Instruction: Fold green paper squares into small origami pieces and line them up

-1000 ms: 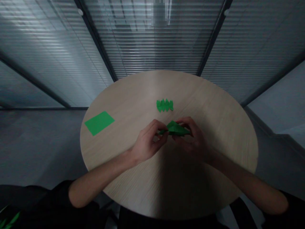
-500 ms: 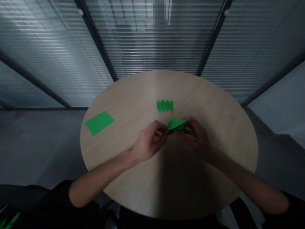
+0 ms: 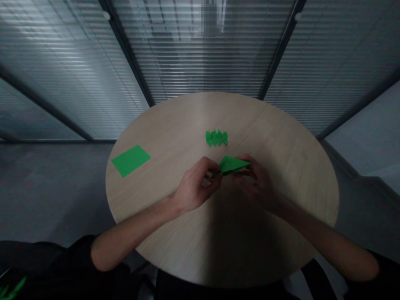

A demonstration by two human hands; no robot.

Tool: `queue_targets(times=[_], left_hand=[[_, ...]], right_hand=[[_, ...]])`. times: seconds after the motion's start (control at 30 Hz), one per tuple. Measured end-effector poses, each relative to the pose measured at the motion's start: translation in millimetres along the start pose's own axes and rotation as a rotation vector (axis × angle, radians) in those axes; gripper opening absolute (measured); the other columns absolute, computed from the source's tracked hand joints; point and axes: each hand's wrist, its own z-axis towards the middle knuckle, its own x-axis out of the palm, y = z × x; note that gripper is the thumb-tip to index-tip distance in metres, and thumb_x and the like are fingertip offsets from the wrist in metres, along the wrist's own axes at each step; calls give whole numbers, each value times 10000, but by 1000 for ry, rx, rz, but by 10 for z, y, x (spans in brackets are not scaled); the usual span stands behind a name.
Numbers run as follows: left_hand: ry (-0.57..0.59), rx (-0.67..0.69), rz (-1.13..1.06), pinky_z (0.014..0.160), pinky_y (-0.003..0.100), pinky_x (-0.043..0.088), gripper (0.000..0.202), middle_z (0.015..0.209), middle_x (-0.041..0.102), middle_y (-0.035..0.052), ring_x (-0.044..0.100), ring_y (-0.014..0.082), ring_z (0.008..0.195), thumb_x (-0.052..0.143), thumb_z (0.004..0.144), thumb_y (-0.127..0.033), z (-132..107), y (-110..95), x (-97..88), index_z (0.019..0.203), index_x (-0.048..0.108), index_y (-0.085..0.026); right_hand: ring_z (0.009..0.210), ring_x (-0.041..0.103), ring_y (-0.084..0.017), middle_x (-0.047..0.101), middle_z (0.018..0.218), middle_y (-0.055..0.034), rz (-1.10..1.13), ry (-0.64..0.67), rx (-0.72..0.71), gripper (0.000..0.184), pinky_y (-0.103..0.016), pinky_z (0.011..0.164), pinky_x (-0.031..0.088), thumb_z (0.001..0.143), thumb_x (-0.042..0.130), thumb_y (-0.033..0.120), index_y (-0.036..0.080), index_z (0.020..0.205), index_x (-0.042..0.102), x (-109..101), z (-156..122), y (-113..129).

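Between my hands, above the middle of the table, is a folded green paper [image 3: 233, 164] with a pointed end toward the right. My left hand [image 3: 199, 183] pinches its left end between thumb and fingers. At the right end, my right hand [image 3: 258, 180] has its fingers curled around the paper's point and along its near side; its lower fingers lie in shadow. Just beyond the paper lies a small zigzag-edged green paper piece [image 3: 216, 138]. A flat green sheet [image 3: 131, 161] rests farther left, apart from both hands.
The round wooden table [image 3: 175, 121] has its far edge close to a glass partition with blinds [image 3: 206, 66]. Dark chair parts [image 3: 318, 277] show below the near edge. Blurred green shapes [image 3: 14, 288] appear at the bottom left corner.
The folded paper's upper flap has shifted a little to the right, so its point now lies over the right fingers. Both hands have stayed nearly in place.
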Motion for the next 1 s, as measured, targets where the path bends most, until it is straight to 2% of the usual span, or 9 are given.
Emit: queue_targets(times=[0.17, 0.3, 0.5, 0.6, 0.67, 0.73, 0.8, 1.0], left_hand=[[-21, 37, 32, 644, 237, 598, 96, 957, 636, 37, 634, 122, 774, 598, 974, -137, 9, 7, 0, 1058, 588, -182], [-38, 93, 55, 640, 230, 591, 117, 958, 631, 35, 621, 114, 765, 603, 964, -100, 20, 13, 9, 1050, 599, -180], [-29, 93, 52, 646, 233, 594, 103, 941, 629, 38, 626, 120, 771, 604, 966, -91, 31, -11, 7, 1028, 605, -174], [-26, 102, 40, 650, 223, 599, 110, 946, 631, 39, 629, 115, 771, 598, 968, -83, 33, -11, 2, 1033, 610, -171], [-20, 109, 30, 653, 220, 604, 105, 947, 634, 38, 634, 113, 770, 599, 973, -89, 30, -5, -2, 1039, 615, -169], [-20, 90, 8, 656, 215, 612, 88, 958, 644, 40, 649, 117, 787, 622, 982, -116, 22, 0, -5, 1052, 622, -169], [-28, 45, -28, 657, 211, 619, 96, 977, 660, 45, 670, 125, 816, 667, 980, -154, 12, 0, -7, 1066, 629, -169], [-33, -39, -118, 658, 216, 621, 82, 1015, 725, 61, 711, 130, 811, 689, 985, -175, -9, -16, -13, 1064, 668, -175]], right_hand=[[916, 736, -203, 702, 1077, -50, -11, 8, -30, 260, -383, 828, 638, 938, 694, 330, 258, 1166, 591, -5, -2, -34], [995, 714, -221, 701, 1104, -55, -71, 9, -69, 259, -406, 875, 612, 926, 692, 301, 259, 1165, 598, -14, 6, -23], [997, 708, -217, 677, 1123, -47, -102, -36, -114, 301, -376, 817, 627, 918, 705, 266, 276, 1199, 596, -10, 6, -30], [1059, 683, -220, 634, 1192, -68, -160, -71, -253, 351, -371, 832, 633, 923, 701, 210, 280, 1251, 599, -14, 14, -25], [1088, 668, -220, 630, 1197, -73, -233, -68, -380, 299, -388, 887, 620, 937, 695, 171, 274, 1211, 635, -18, 22, -15], [1083, 669, -215, 643, 1170, -69, -274, -42, -458, 209, -394, 919, 605, 957, 687, 149, 266, 1130, 672, -22, 25, -5], [1058, 677, -206, 654, 1150, -65, -270, -34, -474, 159, -386, 910, 601, 970, 678, 138, 259, 1073, 687, -27, 22, 4], [993, 670, -199, 657, 1090, -52, -288, -119, -483, 181, -379, 875, 593, 954, 668, 101, 254, 1050, 673, -42, 14, 26]])
